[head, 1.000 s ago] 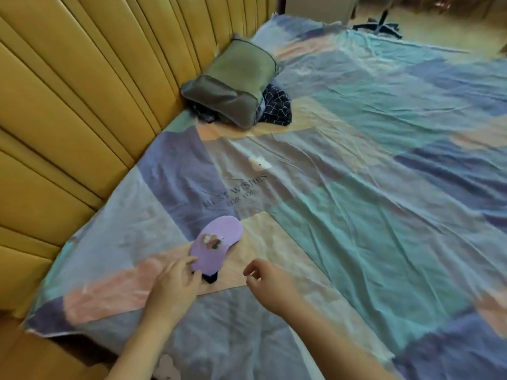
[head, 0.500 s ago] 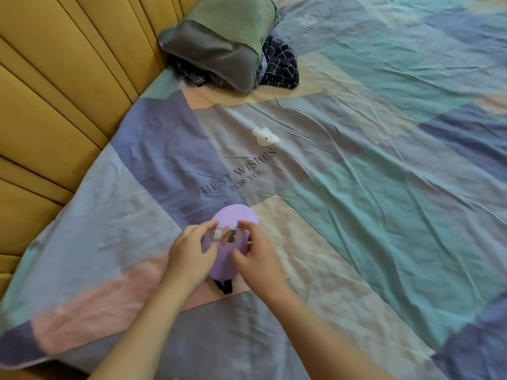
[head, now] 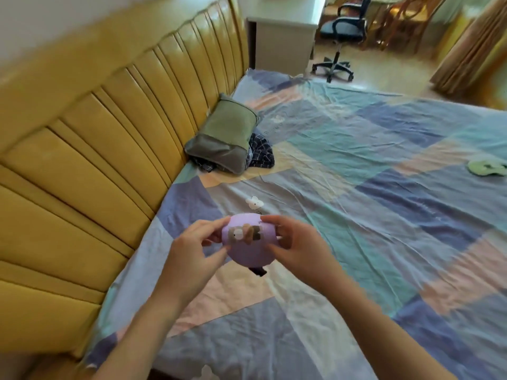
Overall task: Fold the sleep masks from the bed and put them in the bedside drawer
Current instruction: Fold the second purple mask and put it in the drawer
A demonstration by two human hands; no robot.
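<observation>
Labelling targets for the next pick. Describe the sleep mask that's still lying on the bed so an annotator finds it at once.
Start at the patchwork bedspread and go to its far right edge, well away from the yellow headboard. The green sleep mask lies flat there on a blue patch, alone. It is pale green, unlike the purple sleep mask held up in both hands.
</observation>
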